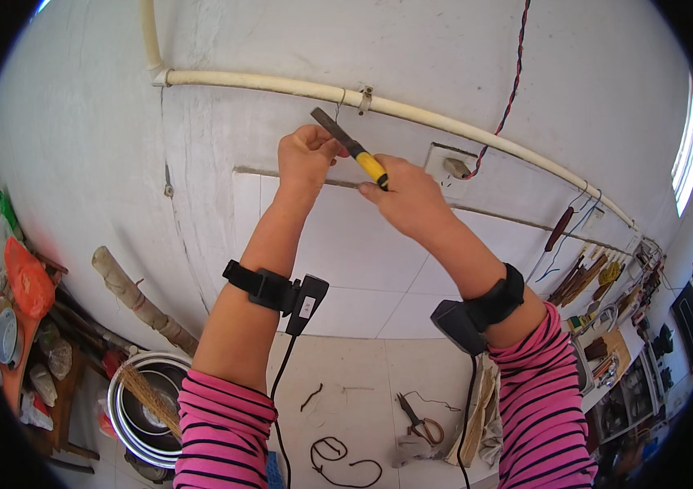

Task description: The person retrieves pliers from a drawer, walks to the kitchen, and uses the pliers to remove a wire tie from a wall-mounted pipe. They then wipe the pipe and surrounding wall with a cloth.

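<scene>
My right hand (404, 189) grips the yellow-and-black handle of a tool with a flat dark metal blade (332, 126), perhaps a knife or file; it points up and left across the wall. My left hand (307, 159) is raised beside the blade, its thumb and fingertips pinched together near a thin wire (339, 107) that hangs from the cream pipe (261, 84). Whether the fingers hold the wire's end is partly hidden by the tool. A metal clamp (365, 100) fixes the pipe to the wall just right of the wire.
A wall socket with a plug (458, 167) and twisted red-and-black cord sits right of my hands. Below lie scissors (417, 422) and a dark cord (346, 467). Metal basins (115, 406) and a wrapped pole (138, 299) stand at left; a red-handled tool (559, 229) hangs at right.
</scene>
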`<act>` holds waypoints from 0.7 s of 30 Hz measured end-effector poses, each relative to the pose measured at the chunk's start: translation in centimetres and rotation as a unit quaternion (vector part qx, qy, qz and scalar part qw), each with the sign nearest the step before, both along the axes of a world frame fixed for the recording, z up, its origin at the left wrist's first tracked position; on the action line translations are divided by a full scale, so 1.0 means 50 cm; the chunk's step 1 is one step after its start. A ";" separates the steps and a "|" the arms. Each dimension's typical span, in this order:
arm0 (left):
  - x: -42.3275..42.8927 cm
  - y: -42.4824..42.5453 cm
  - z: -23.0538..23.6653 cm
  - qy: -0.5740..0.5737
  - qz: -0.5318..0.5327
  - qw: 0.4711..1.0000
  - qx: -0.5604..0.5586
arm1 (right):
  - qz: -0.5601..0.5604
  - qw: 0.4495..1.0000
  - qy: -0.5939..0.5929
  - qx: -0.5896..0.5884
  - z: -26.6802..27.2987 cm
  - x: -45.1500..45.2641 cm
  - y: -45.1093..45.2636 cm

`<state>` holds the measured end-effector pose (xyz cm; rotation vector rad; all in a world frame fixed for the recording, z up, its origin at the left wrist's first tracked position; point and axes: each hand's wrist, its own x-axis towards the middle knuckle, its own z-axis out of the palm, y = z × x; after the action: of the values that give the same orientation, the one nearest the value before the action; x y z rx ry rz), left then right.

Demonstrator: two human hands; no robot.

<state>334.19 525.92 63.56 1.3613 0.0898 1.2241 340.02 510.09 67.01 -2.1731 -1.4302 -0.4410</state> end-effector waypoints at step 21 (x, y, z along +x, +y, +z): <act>0.029 -0.016 0.059 0.128 0.314 0.932 0.129 | 0.097 0.854 0.491 0.142 -0.243 0.012 -0.067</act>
<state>335.63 525.13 66.51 1.7964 0.6055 1.6153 340.63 506.75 54.85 -1.5643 -0.8826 0.4702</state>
